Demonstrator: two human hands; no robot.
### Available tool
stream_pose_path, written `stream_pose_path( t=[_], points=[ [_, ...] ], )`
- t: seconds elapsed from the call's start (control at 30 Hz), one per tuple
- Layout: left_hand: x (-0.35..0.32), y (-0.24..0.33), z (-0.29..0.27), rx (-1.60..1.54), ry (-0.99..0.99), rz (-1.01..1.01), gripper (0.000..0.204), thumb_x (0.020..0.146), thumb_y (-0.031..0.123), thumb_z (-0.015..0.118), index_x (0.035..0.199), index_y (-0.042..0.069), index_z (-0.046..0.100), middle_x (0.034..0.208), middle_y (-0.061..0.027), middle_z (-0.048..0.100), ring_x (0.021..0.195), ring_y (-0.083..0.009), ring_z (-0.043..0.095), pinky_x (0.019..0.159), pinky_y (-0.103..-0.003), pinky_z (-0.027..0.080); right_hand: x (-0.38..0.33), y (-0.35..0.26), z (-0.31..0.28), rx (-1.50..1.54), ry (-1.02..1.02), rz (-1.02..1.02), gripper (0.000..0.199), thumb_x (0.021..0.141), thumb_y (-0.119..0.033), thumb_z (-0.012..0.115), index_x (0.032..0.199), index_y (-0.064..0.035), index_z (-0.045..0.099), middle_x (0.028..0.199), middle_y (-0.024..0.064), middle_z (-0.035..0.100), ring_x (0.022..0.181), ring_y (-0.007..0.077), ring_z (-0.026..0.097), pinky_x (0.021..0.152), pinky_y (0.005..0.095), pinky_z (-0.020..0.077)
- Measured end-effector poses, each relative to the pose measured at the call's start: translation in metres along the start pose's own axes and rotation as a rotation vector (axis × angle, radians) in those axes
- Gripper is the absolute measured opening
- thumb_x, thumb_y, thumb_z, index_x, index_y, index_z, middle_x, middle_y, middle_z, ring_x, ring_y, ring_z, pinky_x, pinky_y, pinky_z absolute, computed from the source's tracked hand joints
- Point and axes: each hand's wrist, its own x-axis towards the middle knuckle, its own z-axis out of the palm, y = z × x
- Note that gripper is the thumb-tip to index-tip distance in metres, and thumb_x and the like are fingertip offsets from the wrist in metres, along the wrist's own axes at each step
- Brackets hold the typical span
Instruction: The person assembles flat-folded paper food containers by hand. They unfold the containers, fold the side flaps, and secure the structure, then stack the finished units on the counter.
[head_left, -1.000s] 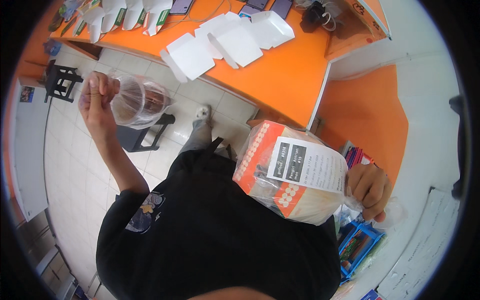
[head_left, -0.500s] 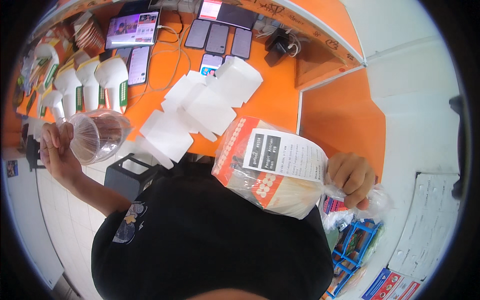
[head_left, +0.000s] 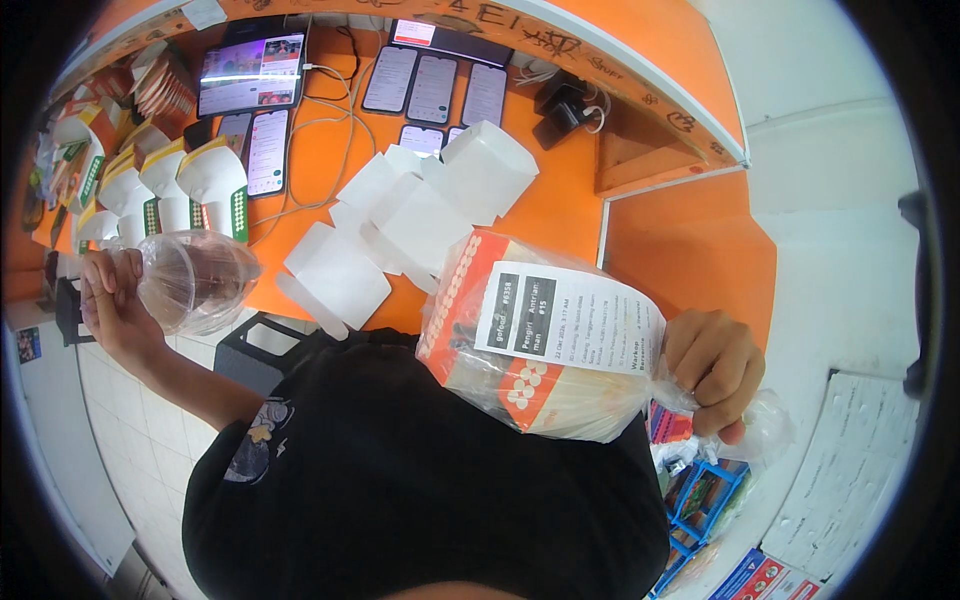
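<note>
My left hand (head_left: 118,292) is closed on the gathered neck of a clear plastic bag (head_left: 200,280). Inside that bag sits a lidded cup with a dark drink. My right hand (head_left: 715,368) grips the twisted top of another clear plastic bag (head_left: 590,415), which lies sideways in front of my chest. It holds an orange-and-white food box (head_left: 535,390), and a white printed paper slip (head_left: 575,320) lies against its upper face. Both bags are held up off the counter.
An orange counter (head_left: 560,170) carries unfolded white boxes (head_left: 425,215), several phones (head_left: 432,88), a tablet (head_left: 252,72) and looping cables. Paper food cartons (head_left: 215,175) stand at the left. Below right is a blue rack (head_left: 700,505); a dark stool (head_left: 265,345) stands on the tiled floor.
My view has shifted slightly, so the counter items sit a little differently. The bag in my right hand has tilted slightly. Both hands keep their hold.
</note>
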Motion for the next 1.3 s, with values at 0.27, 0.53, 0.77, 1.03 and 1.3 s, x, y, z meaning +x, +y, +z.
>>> stream_pose_path(
  t=[0.27,0.53,0.77,1.03,1.3],
  points=[
    [-0.008,0.004,0.001,-0.010,-0.085,0.013,0.026,0.098,0.015,0.046,0.074,0.007,0.038,0.075,-0.0012,0.030,0.064,-0.0128,0.032,0.069,-0.029,0.032,0.009,0.002,-0.007,-0.009,-0.023,0.014,0.041,0.093,-0.023,0.062,0.060,0.0013,0.060,0.055,0.0000,0.038,0.036,0.0056,0.034,0.035,0.0211,0.0229],
    [-0.009,0.005,-0.007,-0.052,-0.145,0.017,0.026,0.096,0.012,0.046,0.073,0.008,0.035,0.074,-0.0023,0.029,0.065,-0.0139,0.030,0.070,-0.032,0.032,0.013,-0.008,0.005,-0.188,-0.117,0.080,0.036,0.092,-0.023,0.063,0.063,-0.0015,0.058,0.060,0.0004,0.037,0.041,0.0067,0.038,0.038,0.0212,0.0258],
    [-0.012,0.004,-0.003,0.052,-0.018,0.043,0.022,0.090,0.008,0.048,0.072,0.009,0.037,0.071,0.0002,0.027,0.062,-0.0113,0.027,0.070,-0.031,0.030,0.009,-0.007,0.008,-0.248,-0.151,0.010,0.033,0.091,-0.024,0.063,0.065,-0.0056,0.057,0.065,-0.0012,0.038,0.045,0.0059,0.041,0.043,0.0176,0.0299],
    [-0.015,0.004,-0.013,0.009,-0.085,0.024,0.025,0.095,0.011,0.046,0.072,0.008,0.037,0.073,-0.0013,0.029,0.062,-0.0119,0.028,0.069,-0.032,0.032,0.015,-0.008,0.013,-0.288,-0.158,-0.014,0.032,0.090,-0.024,0.064,0.064,-0.0057,0.057,0.065,-0.0010,0.037,0.047,0.0050,0.044,0.043,0.0168,0.0315],
    [-0.020,0.002,-0.007,-0.040,-0.170,0.058,0.025,0.096,0.011,0.046,0.073,0.007,0.038,0.073,-0.0015,0.029,0.061,-0.0124,0.028,0.070,-0.032,0.031,0.017,-0.013,0.012,-0.264,-0.203,-0.002,0.032,0.090,-0.022,0.065,0.065,-0.0050,0.057,0.065,-0.0005,0.038,0.046,0.0059,0.044,0.043,0.0175,0.0314]
  ],
)
